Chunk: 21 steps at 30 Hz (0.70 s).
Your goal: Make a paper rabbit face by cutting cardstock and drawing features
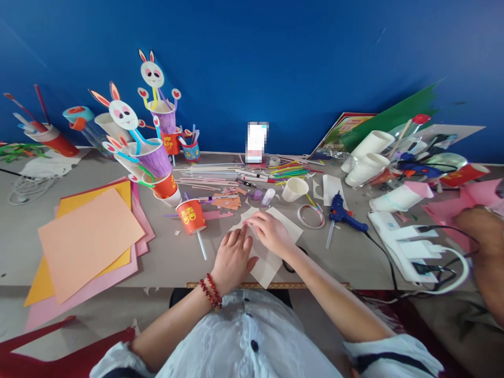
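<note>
My left hand [233, 256] lies palm down over white paper [269, 266], fingers stretched out and thumb spread. From the right, my right hand [272, 233] meets its fingertips, its own fingers drawn together in a pinch. Whatever is between those fingertips is too small or hidden to make out. Beyond my hands are paper scraps [248, 214] and a glue stick [268, 197]. Left of them, a red paper cup [191, 216] stands tilted with a pale straw [202, 245] below it. A white paper cup [295, 189] sits behind my right hand.
Coloured paper sheets [92, 241] overhang the table's left front edge. Rabbit figures on purple cups [155, 157] stand behind them. On the right are a tape roll [311, 216], a blue glue gun [346, 214], a power strip [396, 247] and another person's arm [486, 252].
</note>
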Available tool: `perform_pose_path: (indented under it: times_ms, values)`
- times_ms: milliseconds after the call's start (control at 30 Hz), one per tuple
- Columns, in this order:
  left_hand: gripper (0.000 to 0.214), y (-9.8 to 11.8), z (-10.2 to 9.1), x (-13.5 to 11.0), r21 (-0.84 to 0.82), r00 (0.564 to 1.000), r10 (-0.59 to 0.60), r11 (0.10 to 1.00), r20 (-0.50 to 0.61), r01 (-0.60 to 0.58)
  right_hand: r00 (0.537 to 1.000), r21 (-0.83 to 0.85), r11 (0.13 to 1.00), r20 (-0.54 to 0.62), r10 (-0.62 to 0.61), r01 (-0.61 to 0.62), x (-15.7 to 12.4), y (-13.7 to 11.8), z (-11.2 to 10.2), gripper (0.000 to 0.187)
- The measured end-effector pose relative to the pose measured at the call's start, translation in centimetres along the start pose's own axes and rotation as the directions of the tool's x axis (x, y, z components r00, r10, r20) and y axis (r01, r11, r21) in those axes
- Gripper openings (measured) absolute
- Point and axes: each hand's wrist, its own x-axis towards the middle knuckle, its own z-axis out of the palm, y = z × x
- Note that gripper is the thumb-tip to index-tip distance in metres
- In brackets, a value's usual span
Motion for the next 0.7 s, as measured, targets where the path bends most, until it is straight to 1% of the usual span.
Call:
perform_pose_path:
  times_ms: [233, 400, 633, 700]
  values:
    - [0.044, 0.1, -0.3, 0.1, 0.002, 1.0, -0.001, 1.0, 0.016, 0.001, 0.999, -0.111, 0.994, 0.043, -0.018, 0.022, -0.2, 0.3, 0.8, 0.038]
    - [0.043, 0.0, -0.1, 0.1, -0.022, 1.0, -0.001, 1.0, 0.004, 0.001, 0.999, -0.171, 0.985, 0.046, -0.02, 0.027, -0.3, 0.5, 1.3, 0.036]
    - [0.044, -0.4, 0.2, -0.7, -0.065, 1.0, 0.016, 0.998, 0.0, -0.016, 1.0, -0.138, 0.99, 0.029, -0.01, 0.014, 0.1, 0.4, 0.9, 0.032]
    - [0.044, -0.5, 0.2, -0.8, -0.077, 1.0, 0.022, 0.997, -0.005, -0.022, 1.0, -0.155, 0.988, 0.025, -0.013, 0.017, 0.0, 0.3, 0.9, 0.032]
